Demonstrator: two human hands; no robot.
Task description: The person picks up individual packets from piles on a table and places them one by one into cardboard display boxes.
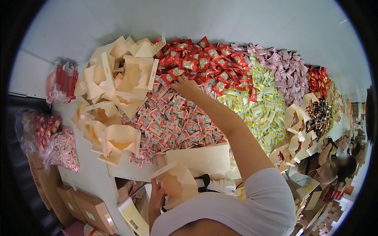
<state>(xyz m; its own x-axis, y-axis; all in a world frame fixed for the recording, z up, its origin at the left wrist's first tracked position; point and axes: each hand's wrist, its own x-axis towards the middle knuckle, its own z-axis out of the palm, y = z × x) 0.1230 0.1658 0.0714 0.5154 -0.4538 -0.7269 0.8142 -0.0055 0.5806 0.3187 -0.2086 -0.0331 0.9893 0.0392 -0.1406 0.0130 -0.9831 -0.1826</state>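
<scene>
My left hand (157,196) holds an open cream cardboard box (184,188) by its side, close to my body. My right arm stretches over the table, and my right hand (187,87) is at the border between two heaps. Its fingertips touch the front of a heap of red foil-wrapped packets (203,62); whether they grip one is hidden. Below that hand spreads a pile of small pink-and-white wrapped sweets (174,118). A closed or flattened cream box (199,159) lies at the table's near edge, just beyond the held box.
Open cream boxes (133,73) crowd the left. Yellow-green packets (262,103) and pale pink packets (291,70) lie rightward. Filled boxes (295,118) stand near another person (324,168). Bagged sweets (63,150) and brown cartons (91,209) are at lower left.
</scene>
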